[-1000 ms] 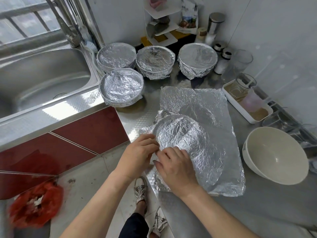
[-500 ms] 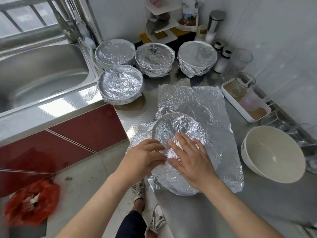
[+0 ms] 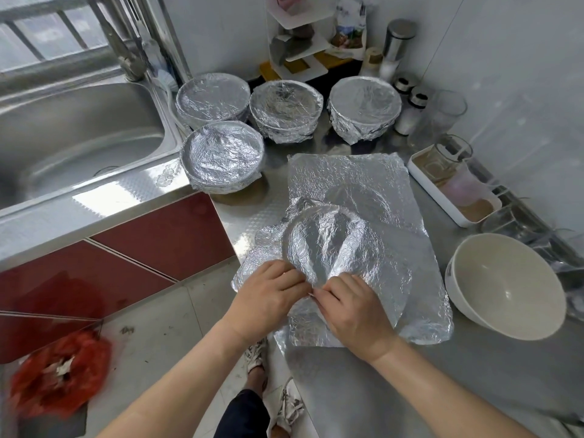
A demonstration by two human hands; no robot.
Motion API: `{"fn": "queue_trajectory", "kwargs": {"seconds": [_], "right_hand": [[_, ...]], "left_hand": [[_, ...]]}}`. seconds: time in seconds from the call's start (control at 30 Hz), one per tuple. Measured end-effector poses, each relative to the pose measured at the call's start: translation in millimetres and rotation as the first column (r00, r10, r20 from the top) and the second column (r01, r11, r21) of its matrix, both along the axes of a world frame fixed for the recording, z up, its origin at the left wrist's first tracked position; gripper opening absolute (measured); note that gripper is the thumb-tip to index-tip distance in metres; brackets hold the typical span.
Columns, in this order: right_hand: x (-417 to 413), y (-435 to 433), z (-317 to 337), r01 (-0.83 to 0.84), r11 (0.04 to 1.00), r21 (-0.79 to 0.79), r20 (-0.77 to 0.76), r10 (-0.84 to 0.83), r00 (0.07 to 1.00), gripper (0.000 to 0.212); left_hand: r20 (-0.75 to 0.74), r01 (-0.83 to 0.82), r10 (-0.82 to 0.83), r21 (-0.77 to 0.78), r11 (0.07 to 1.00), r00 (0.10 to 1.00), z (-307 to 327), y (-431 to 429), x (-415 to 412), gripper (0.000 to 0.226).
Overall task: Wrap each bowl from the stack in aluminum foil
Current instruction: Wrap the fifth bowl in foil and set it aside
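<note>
A bowl under crinkled aluminum foil (image 3: 335, 245) sits on the steel counter near its front edge, with the foil sheet spreading loose to the back and right. My left hand (image 3: 268, 295) and my right hand (image 3: 350, 308) meet at the bowl's near rim, fingers curled and pinching the foil there. A bare white bowl (image 3: 505, 286) stands to the right. Several foil-wrapped bowls stand behind: one (image 3: 222, 158) by the sink, others (image 3: 213, 98), (image 3: 286, 109), (image 3: 363, 105) along the back.
A steel sink (image 3: 79, 137) with a tap lies at the left. A white tray with glass jars (image 3: 455, 191) and seasoning bottles (image 3: 407, 109) line the right wall. A white rack (image 3: 297, 49) stands in the corner. A red bag (image 3: 60, 374) lies on the floor.
My right hand lay flat on the foil over the bowl half a second ago; it has drawn back to the near rim, and both hands pinch the foil together there.
</note>
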State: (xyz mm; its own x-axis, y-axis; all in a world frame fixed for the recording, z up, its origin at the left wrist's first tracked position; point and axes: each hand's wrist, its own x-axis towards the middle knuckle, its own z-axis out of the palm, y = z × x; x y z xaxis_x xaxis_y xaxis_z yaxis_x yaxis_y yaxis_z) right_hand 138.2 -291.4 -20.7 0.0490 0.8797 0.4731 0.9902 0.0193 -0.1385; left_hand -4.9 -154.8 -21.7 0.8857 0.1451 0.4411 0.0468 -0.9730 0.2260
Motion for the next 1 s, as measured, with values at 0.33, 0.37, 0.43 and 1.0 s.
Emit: {"fn": "queue_trajectory", "kwargs": {"seconds": [0.33, 0.37, 0.43, 1.0], "right_hand": [[-5.6, 8.6, 6.3, 0.087, 0.996, 0.006, -0.056, -0.087, 0.995, 0.014], [-8.1, 9.7, 6.2, 0.095, 0.995, -0.006, -0.059, -0.095, 0.994, 0.012], [-10.9, 10.6, 6.3, 0.086, 0.994, -0.065, -0.086, -0.091, 0.992, 0.008], [15.5, -14.2, 13.4, 0.013, 0.986, -0.165, -0.133, -0.035, 0.99, 0.029]], "left_hand": [[0.036, -0.06, 0.062, -0.032, 0.998, 0.997, 8.3, -0.1, 4.1, 0.029], [0.017, -0.067, 0.068, -0.044, 0.997, 0.998, 8.6, 1.1, 2.7, 0.032], [-0.017, -0.064, 0.063, -0.071, 0.995, 0.998, 8.7, 4.0, -1.6, 0.032], [-0.343, -0.16, 0.097, -0.16, 0.974, 0.934, 24.6, -0.7, 5.9, 0.049]]}}
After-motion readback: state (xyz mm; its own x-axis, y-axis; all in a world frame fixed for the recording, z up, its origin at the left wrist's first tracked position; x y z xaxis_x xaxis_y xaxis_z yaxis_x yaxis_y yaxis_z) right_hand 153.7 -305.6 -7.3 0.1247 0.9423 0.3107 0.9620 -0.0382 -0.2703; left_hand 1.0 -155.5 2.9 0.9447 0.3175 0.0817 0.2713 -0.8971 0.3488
